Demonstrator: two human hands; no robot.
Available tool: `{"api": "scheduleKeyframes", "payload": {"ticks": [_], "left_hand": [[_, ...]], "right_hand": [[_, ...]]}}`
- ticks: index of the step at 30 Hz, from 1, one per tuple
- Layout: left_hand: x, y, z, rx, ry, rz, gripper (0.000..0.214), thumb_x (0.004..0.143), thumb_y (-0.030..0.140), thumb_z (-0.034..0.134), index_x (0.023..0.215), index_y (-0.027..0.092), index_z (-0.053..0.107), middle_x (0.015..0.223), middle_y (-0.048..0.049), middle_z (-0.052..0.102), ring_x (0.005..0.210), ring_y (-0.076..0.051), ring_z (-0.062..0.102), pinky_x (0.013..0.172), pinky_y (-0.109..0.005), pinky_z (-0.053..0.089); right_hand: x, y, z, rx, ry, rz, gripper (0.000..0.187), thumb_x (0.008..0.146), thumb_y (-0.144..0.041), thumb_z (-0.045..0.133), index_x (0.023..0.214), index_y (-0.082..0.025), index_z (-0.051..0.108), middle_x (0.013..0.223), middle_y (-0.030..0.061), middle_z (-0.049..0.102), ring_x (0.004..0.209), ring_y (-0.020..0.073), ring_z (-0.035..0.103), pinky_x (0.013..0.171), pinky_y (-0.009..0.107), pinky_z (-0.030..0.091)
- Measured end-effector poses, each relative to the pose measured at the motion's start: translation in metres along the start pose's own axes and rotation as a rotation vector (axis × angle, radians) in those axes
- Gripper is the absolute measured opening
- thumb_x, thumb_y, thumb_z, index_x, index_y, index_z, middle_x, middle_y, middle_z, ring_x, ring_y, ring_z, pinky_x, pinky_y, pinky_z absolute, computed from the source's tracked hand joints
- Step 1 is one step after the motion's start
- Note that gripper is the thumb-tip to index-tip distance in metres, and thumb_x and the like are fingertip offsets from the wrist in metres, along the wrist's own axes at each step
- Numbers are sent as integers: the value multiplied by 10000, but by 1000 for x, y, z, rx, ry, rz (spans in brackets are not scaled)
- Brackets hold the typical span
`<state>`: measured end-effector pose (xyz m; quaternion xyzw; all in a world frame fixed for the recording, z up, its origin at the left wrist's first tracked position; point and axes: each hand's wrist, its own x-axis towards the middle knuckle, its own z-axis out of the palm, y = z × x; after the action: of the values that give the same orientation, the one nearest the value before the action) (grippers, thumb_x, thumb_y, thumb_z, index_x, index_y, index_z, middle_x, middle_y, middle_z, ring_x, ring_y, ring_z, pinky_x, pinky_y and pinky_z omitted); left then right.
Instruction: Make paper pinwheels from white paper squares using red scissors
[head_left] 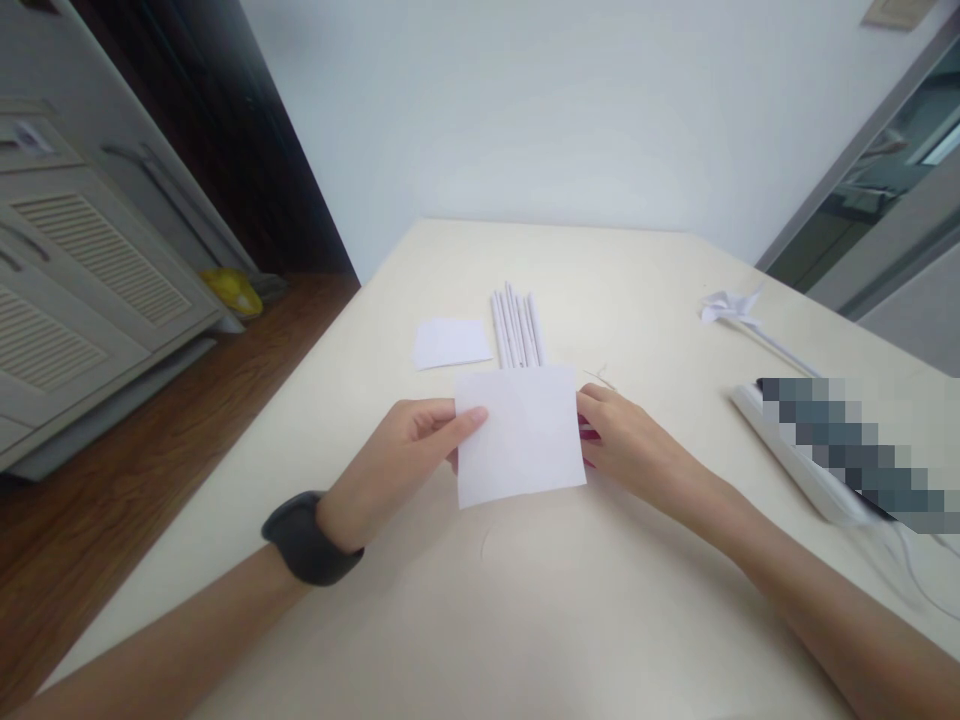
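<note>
Bare left forearm (pixel 202 630), with a dark wristband (pixel 311 545), and right forearm (pixel 795 570) lie nearest the camera and point toward the white paper sheet (pixel 521 435). Sheet position: between the hands, apparently raised off the bench (pixel 600 610).

Left hand (pixel 420 440): fingers clamped on the sheet's left edge, thumb on the front face, the others behind. Right hand (pixel 619 430): at the sheet's right edge, fingers curled around or beside a red item (pixel 590 435); whether they grip it or the paper cannot be told.

Handling: expect the sheet to be very light, flexible and easily creased or torn. Take hold at opposite edges with light pressure.

Bench: pale, apparently smooth. Beyond the sheet lie white paper rolls (pixel 519 330); beyond and left of it, a paper stack (pixel 452 343). Well right of the sheet rest a pinwheel (pixel 727 306) and a white corded object (pixel 787 460), partly pixelated.

Room: a plain wall (pixel 562 120) stands beyond the sheet; a cabinet (pixel 97 240) and wooden floor (pixel 45 550) lie far left of it.
</note>
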<state>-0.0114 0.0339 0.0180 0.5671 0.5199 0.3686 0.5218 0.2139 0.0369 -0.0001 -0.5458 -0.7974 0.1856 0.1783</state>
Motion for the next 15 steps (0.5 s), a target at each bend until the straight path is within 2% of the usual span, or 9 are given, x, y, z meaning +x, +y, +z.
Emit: {"api": "scheduleKeyframes", "payload": {"ticks": [3, 9, 12, 15], "left_hand": [[1, -3, -2, 59, -103, 7, 305, 760, 465, 552, 608, 216, 642, 665, -23, 652, 737, -240, 625, 686, -325, 493], [2, -6, -4, 63, -156, -8, 329, 770, 506, 523, 685, 216, 651, 719, -29, 663, 737, -235, 628, 700, -334, 500], [1, -6, -3, 34, -153, -41, 338, 771, 521, 516, 750, 219, 668, 783, -39, 679, 728, -229, 627, 706, -341, 504], [1, -7, -3, 53, -145, -19, 338, 785, 517, 500, 755, 223, 664, 800, -34, 676, 754, -220, 624, 731, -326, 495]], "right_hand": [[-2, -2, -3, 3, -23, -32, 103, 739, -97, 472, 717, -193, 505, 887, 69, 525, 807, 196, 501, 618, 295, 397], [-3, -5, -7, 88, -55, -56, 113, 735, -105, 478, 669, -193, 502, 850, 51, 519, 756, 175, 510, 610, 284, 416], [-1, -9, -12, 145, 5, -28, 180, 800, -125, 417, 672, -190, 526, 845, 51, 539, 746, 174, 526, 647, 303, 422], [0, -12, -21, 255, 84, 2, 292, 902, -210, 294, 821, -197, 575, 881, 51, 586, 800, 179, 557, 704, 318, 440]]}}
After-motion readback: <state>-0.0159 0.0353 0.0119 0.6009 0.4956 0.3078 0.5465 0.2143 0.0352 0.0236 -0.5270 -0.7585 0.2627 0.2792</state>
